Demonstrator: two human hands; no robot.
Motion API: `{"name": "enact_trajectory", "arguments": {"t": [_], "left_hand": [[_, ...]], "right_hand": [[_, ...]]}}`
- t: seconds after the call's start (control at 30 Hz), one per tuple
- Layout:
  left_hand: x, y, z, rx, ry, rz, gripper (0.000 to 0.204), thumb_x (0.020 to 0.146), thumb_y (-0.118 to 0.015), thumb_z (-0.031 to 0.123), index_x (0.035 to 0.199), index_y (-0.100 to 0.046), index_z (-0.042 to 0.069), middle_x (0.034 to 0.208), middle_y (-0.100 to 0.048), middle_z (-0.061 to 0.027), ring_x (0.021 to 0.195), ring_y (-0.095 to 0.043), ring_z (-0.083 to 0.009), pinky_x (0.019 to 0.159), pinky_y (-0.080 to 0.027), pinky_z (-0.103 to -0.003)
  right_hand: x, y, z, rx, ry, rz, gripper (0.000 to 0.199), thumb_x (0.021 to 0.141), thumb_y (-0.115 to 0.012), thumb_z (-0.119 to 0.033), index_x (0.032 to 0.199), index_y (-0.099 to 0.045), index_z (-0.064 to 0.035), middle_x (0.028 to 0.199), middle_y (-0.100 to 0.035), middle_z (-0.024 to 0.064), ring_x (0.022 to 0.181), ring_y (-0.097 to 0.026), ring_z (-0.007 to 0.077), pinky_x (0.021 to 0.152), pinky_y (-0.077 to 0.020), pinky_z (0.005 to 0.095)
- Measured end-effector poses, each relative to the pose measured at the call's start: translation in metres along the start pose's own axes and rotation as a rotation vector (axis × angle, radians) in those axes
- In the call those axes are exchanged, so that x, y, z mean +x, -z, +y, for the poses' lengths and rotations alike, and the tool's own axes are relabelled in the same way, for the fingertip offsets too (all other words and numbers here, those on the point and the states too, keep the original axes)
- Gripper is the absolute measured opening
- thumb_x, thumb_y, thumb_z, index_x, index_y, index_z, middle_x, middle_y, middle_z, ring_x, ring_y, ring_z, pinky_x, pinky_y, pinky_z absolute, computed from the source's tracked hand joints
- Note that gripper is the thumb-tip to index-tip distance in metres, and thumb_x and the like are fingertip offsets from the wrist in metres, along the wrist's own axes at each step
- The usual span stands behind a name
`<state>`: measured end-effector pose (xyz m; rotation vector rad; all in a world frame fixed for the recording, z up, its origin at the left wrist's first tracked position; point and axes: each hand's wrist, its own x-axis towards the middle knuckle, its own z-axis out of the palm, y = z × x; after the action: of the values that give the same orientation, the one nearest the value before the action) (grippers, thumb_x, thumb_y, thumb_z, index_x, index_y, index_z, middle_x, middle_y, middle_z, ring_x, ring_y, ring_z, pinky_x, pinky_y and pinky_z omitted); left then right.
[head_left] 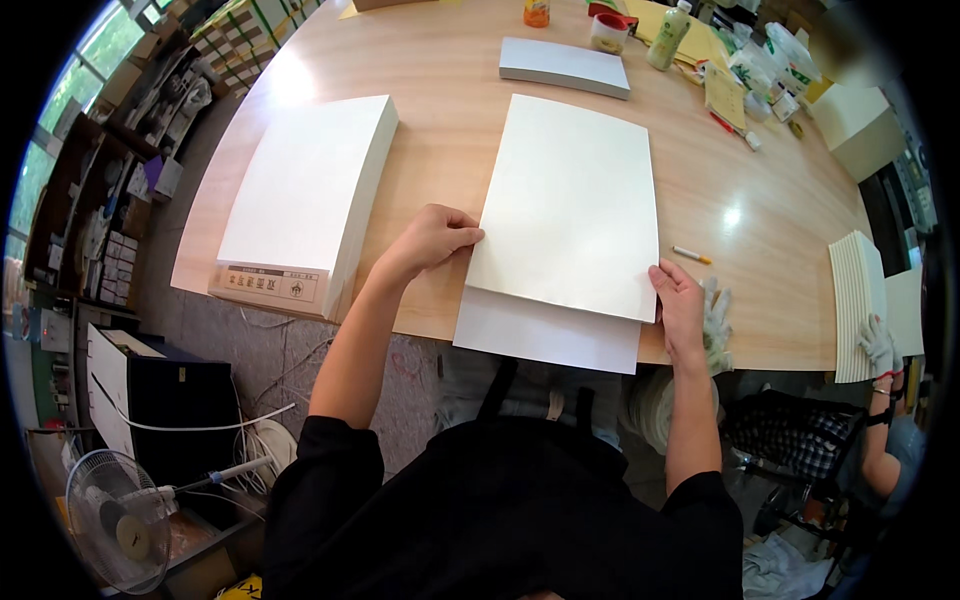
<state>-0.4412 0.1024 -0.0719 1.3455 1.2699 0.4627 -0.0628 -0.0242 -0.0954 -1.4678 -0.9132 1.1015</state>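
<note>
So this is a long, light wood surface [440,130] in a pretty cluttered workroom, shelves full of boxes off to the left and a white fan [115,520] down on the floor. Right in front of the person sits a big cream-white sheet [575,205], plain, no print on it, looks stiff like card. It lies a little crooked on top of a second white sheet [545,335], whose lower edge sticks out past the surface's near edge.

The left hand [430,238] is curled, fingertips pinching the top sheet's left edge about halfway down. The right hand [680,305] grips the lower right corner, thumb on top and fingers tucked under, so both are closed on that same sheet. A pair of white work gloves [716,315] lies just beside the right hand.

To the left there's a thick white ream or box [305,195] with a label on its near end. Further back, a flat grey-white stack [565,65], a green bottle [668,35] and some packets. A small orange-tipped pen [690,255] lies near the sheet's right side. Far right, someone else's gloved hand [878,345] rests on a fanned stack of white cards [855,295].
</note>
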Motion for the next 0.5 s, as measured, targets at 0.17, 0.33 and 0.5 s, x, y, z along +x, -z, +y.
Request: {"name": "enact_trajectory", "arguments": {"t": [0.17, 0.33, 0.5], "left_hand": [[-0.011, -0.003, 0.01, 0.099, -0.003, 0.047, 0.021, 0.096, -0.073, 0.017, 0.098, -0.074, -0.004, 0.072, -0.064, -0.0018, 0.055, -0.051, -0.0067, 0.047, -0.037, -0.026], [-0.012, -0.008, 0.005, 0.168, -0.028, 0.137, 0.022, 0.087, -0.074, 0.017, 0.093, -0.074, -0.004, 0.071, -0.066, -0.0046, 0.058, -0.057, -0.0103, 0.05, -0.044, -0.028], [-0.017, -0.005, 0.008, 0.143, -0.028, 0.078, 0.019, 0.093, -0.072, 0.016, 0.09, -0.068, -0.003, 0.069, -0.062, -0.0032, 0.054, -0.054, -0.0085, 0.047, -0.04, -0.028]], "right_hand": [[-0.001, -0.004, -0.003, 0.002, 0.015, 0.016, 0.037, 0.106, -0.069, -0.021, 0.132, -0.069, 0.0047, 0.091, -0.075, -0.0003, 0.064, -0.057, 0.0009, 0.051, -0.0401, 0.0192], [0.0, 0.0, 0.0, -0.067, 0.015, -0.002, 0.037, 0.106, -0.069, -0.018, 0.132, -0.067, 0.0078, 0.097, -0.077, 0.0024, 0.07, -0.061, 0.0016, 0.054, -0.0429, 0.0188], [0.0, -0.003, 0.003, -0.023, 0.044, 0.005, 0.038, 0.104, -0.071, -0.018, 0.131, -0.067, 0.0097, 0.098, -0.077, 0.004, 0.071, -0.063, 0.0023, 0.055, -0.045, 0.0198]]}}
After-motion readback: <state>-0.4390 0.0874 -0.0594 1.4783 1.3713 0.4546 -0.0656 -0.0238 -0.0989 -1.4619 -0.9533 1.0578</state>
